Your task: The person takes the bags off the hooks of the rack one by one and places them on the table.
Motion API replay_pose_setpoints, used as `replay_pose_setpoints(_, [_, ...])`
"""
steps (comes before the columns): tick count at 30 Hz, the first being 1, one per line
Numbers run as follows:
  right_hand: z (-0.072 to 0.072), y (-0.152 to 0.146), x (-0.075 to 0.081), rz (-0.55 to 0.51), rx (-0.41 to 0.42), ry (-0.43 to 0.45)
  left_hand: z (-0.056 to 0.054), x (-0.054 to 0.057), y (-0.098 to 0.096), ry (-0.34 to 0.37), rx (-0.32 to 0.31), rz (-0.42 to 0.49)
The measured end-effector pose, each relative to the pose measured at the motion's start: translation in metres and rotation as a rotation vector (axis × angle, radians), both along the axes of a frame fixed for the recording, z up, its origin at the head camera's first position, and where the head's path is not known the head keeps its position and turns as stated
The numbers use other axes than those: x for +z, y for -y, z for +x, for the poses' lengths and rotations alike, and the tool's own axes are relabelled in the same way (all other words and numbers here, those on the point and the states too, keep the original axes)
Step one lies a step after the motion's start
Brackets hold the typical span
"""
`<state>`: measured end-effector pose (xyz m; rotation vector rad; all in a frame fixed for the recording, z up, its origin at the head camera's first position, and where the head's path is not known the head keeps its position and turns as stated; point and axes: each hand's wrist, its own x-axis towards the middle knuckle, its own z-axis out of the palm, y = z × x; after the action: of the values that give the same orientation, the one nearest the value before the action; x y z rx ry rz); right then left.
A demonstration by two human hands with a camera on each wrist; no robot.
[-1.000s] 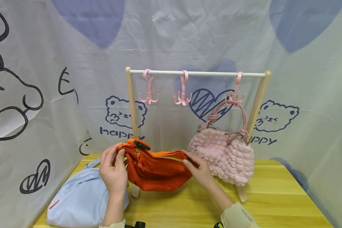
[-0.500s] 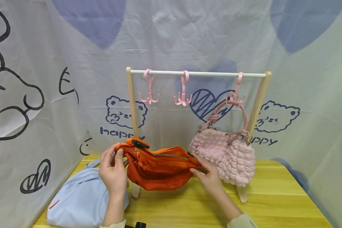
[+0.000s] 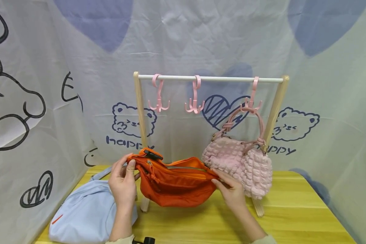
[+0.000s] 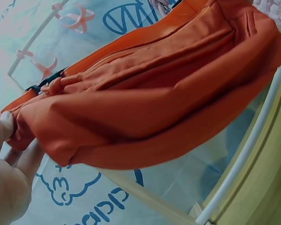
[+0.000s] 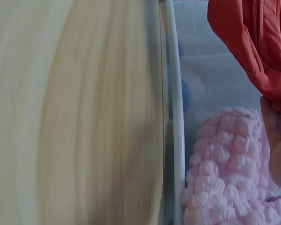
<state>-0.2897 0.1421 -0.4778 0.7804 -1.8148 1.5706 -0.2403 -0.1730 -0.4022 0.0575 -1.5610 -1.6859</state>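
Note:
Both hands hold an orange waist bag (image 3: pixel 180 186) up above the table in front of the rack. My left hand (image 3: pixel 123 184) pinches its left end between thumb and fingers, close to the dark buckle (image 3: pixel 153 155). At the opposite end, the thumb and fingers of my right hand (image 3: pixel 231 193) pinch the bag's corner. In the left wrist view the bag's orange front (image 4: pixel 145 112) fills the middle, with a zipper along the top. The right wrist view catches only a red-orange end of the bag (image 5: pixel 253 47) and part of the right hand (image 5: pixel 278 136).
A wooden rack with a white bar (image 3: pixel 225 79) carries pink hooks (image 3: pixel 195 101). From the right hook hangs a puffy pink handbag (image 3: pixel 238 162). A light blue bag (image 3: pixel 85 210) lies at the left of the yellow wood-grain table (image 3: pixel 292 210).
My right hand has moved right and slightly down along the waist bag to its right end, and the bag is stretched wider. The left hand keeps its grip.

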Motion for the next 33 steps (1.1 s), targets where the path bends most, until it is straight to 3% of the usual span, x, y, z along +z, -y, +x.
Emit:
replay_pose_setpoints(6, [0.005,-0.015,0.004,-0.018,-0.031,0.075,-0.003,-0.003,0.0,0.065,-0.11,-0.037])
replay_pose_setpoints(15, [0.012,-0.035,0.012,-0.001,-0.055,0.05,-0.007,-0.01,0.001,0.127,-0.239,-0.086])
replay_pose_setpoints(26, [0.018,-0.052,0.009,0.038,-0.144,0.107,-0.013,-0.026,0.008,0.206,-0.408,-0.169])
replay_pose_setpoints(33, [0.018,-0.062,0.008,0.082,-0.131,0.182,-0.017,-0.035,0.009,0.269,-0.463,-0.19])
